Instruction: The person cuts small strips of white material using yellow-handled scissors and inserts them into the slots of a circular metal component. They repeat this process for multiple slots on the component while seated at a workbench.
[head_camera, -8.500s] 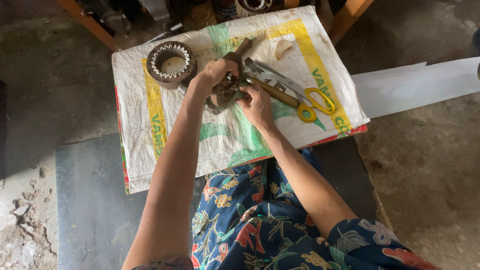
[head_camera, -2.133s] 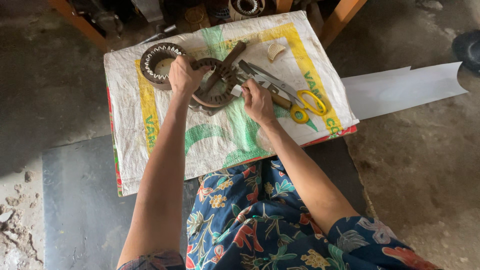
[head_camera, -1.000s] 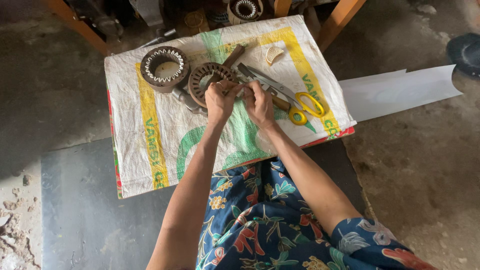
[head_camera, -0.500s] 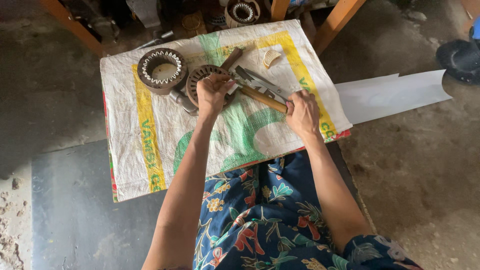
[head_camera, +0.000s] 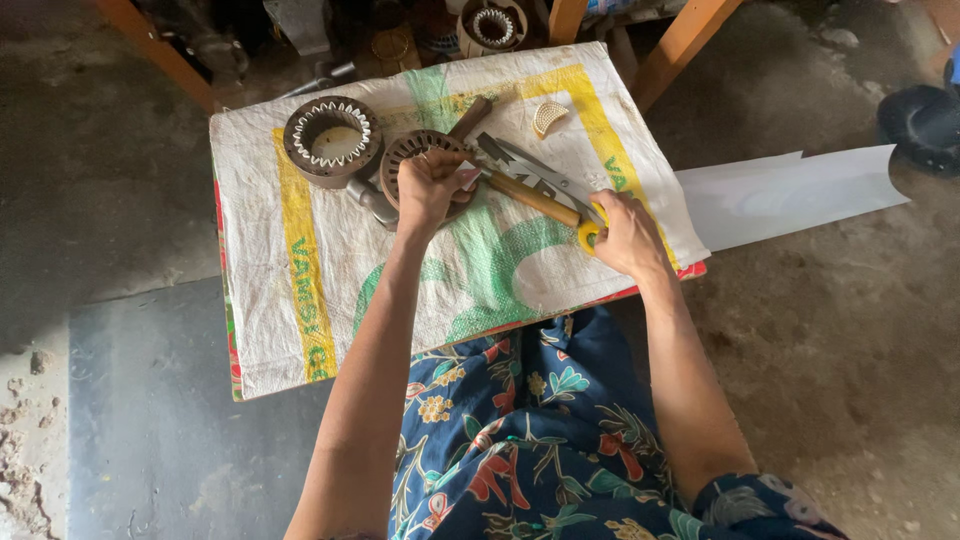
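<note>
- Seen from above, a person in a dark floral garment (head_camera: 560, 440) works at a low bench (head_camera: 450, 290) draped with a white woven sack printed in yellow and green.
- Left hand (head_camera: 430, 185) rests on a brown ring-shaped slotted metal core (head_camera: 410, 150) near the middle of the bench, fingers curled closed over its edge toward 3 o'clock.
- Right hand (head_camera: 625, 235) lies at 3 o'clock from that ring, near the sack's edge, fingers wrapped around the yellow handle loops of a pair of scissors (head_camera: 585, 232).
- Steel scissor blades and a wooden-handled tool (head_camera: 530, 195) lie together in a diagonal between the two hands, running from 10 o'clock to 4 o'clock; how they overlap is unclear.
- Second, darker round core with pale teeth lining its bore (head_camera: 332, 140) sits at 9 o'clock from the left hand, just beside the first ring.
- Small pale curved piece (head_camera: 548, 117) lies at 1 o'clock from the left hand, apart from the tools.
- Long white sheet (head_camera: 790, 195) stretches across the concrete floor at 3 o'clock of the bench.
</note>
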